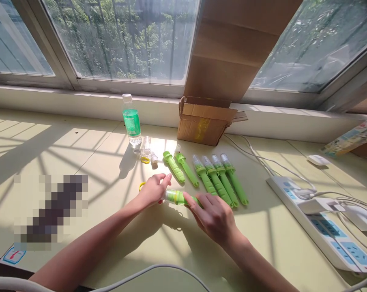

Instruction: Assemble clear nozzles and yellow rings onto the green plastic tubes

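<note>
Level above the table, a green plastic stick with a clear cap [177, 197] lies between my two hands, with a yellow band at the joint. My right hand [215, 217] is wrapped round its green handle. At the clear end, my left hand [154, 190] is closed on the cap, most of which its fingers hide. Beside the left hand a yellow ring [142, 186] shows partly. Farther back lie two green sticks without caps [174, 166], and right of them several capped green sticks [221, 178] in a row. Loose clear caps [147, 144] and another yellow ring [145, 160] are near the bottle.
A water bottle with a green label [131, 121] stands at the back. An open cardboard box [203, 123] is by the window sill. On the right lies a white power strip [320, 227] with plugs and cables. A grey cable [159, 266] crosses the near edge.
</note>
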`<act>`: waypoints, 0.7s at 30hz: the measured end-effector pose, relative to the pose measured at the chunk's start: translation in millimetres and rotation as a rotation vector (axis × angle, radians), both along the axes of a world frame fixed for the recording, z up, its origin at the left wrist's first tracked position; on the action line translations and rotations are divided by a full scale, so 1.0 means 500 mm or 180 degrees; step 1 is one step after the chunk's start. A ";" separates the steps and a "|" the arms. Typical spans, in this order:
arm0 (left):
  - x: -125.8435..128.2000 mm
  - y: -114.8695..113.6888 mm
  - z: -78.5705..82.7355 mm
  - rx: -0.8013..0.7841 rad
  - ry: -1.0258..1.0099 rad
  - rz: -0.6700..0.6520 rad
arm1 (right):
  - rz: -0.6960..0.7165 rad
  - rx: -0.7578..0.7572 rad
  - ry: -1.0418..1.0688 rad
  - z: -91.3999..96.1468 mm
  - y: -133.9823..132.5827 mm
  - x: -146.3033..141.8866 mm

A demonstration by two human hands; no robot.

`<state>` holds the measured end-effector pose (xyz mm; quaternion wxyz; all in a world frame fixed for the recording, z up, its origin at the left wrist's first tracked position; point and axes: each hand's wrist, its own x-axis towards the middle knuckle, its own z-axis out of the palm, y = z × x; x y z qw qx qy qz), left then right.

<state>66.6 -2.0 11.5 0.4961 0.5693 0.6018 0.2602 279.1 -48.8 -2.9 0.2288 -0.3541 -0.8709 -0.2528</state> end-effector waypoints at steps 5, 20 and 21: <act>0.001 0.002 -0.013 0.0987 0.0735 -0.0093 | -0.0193 -0.0653 0.0255 -0.023 -0.005 -0.005; -0.020 -0.005 -0.031 0.4079 0.1580 -0.0637 | -0.0193 -0.3226 0.1700 0.003 -0.001 -0.008; -0.017 -0.006 -0.027 0.3704 0.1492 -0.0549 | -0.0284 -0.2826 0.1498 -0.005 0.000 -0.008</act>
